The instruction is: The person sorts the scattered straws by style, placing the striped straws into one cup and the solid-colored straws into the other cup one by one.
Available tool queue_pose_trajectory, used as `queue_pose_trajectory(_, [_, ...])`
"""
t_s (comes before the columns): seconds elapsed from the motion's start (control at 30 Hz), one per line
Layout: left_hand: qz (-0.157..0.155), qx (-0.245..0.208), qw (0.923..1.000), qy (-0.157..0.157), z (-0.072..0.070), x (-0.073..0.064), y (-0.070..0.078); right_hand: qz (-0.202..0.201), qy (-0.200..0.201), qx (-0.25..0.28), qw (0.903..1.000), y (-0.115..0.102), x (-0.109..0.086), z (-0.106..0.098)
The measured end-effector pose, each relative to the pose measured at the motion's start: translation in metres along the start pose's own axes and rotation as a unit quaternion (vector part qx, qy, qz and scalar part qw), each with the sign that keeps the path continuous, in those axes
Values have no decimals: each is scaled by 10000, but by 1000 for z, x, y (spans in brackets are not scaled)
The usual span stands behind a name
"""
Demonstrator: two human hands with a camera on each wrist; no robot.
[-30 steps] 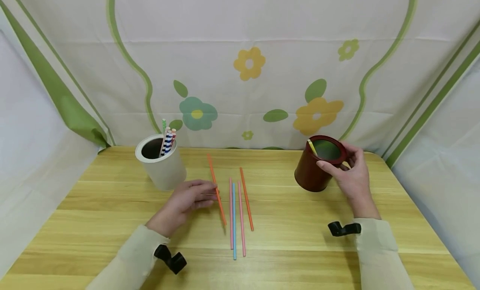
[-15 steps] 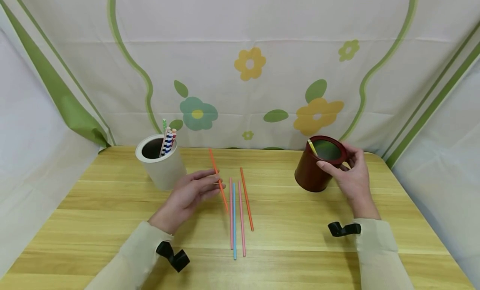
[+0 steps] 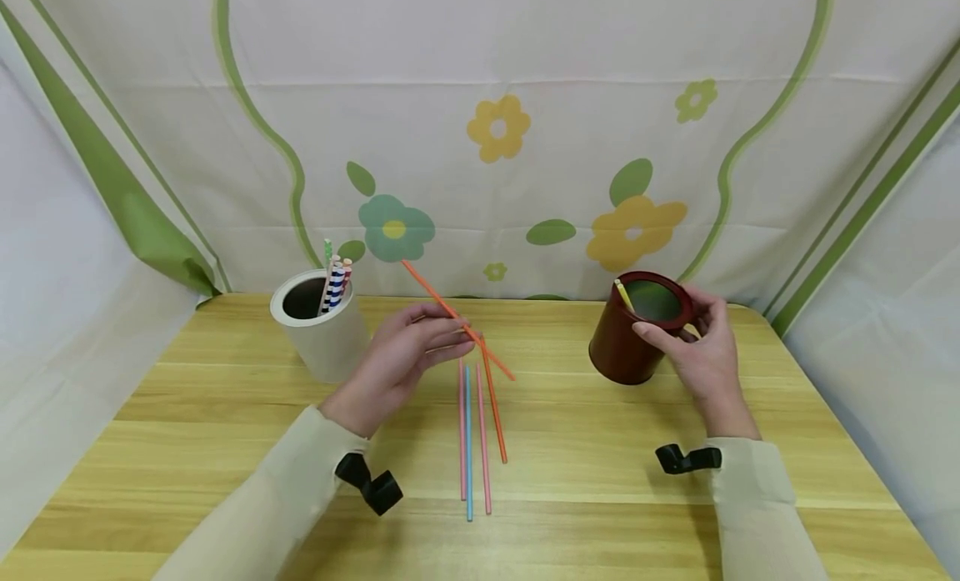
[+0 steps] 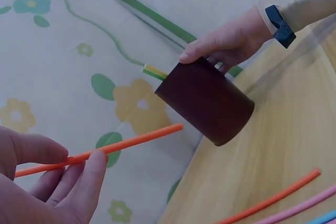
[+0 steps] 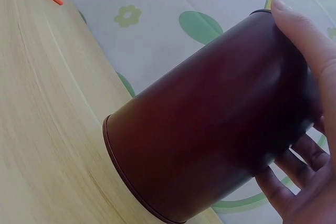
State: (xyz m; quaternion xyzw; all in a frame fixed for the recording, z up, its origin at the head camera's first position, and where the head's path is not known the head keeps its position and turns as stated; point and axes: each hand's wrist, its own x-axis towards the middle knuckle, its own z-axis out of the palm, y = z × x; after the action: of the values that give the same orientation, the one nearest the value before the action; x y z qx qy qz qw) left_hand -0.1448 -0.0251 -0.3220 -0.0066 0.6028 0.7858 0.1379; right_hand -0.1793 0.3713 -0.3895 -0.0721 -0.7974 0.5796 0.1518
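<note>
The left hand [image 3: 397, 360] pinches a thin orange plastic straw [image 3: 456, 318] between thumb and curled fingertips, holding it slanted above the wooden table [image 3: 600, 481]. Below its fingers lie 4 loose straws [image 3: 477, 431], 2 pink, 1 blue, 1 orange. The right hand [image 3: 697, 356] wraps its fingers around a dark red cylindrical cup [image 3: 633, 331], a yellow straw [image 3: 624, 295] inside. A white cylindrical cup [image 3: 326, 335] stands beside the left knuckles.
</note>
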Motion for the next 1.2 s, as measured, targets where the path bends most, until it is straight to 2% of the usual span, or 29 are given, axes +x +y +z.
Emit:
queue_pose_trajectory(0.23, [198,-68,9992,348,23,11,13,-66,7,61,10000,-1,-1,1])
queue_pose_trajectory(0.47, [601,34,9963,606,42,16,25,-106,-22,77,9999,0,-1,1])
queue_pose_trajectory(0.67, [765,-317,9938,748,52,19,26,-118,-45,86,9999,-1,0,0])
queue_pose_trajectory(0.87, [962,-673,9905,718,61,24,25,-131,-42,118,9998,-2,0,1])
queue_pose_trajectory(0.97, [965,-685,9906,692,69,29,25,-120,-30,138,9998,-1,-1,0])
queue_pose_trajectory(1.1, [943,-709,9908,662,87,37,28,-100,-17,143,9998,-1,-1,-1])
queue_pose_trajectory(1.2, [926,-746,9911,600,105,44,32,-100,-5,127,9999,0,-2,-2])
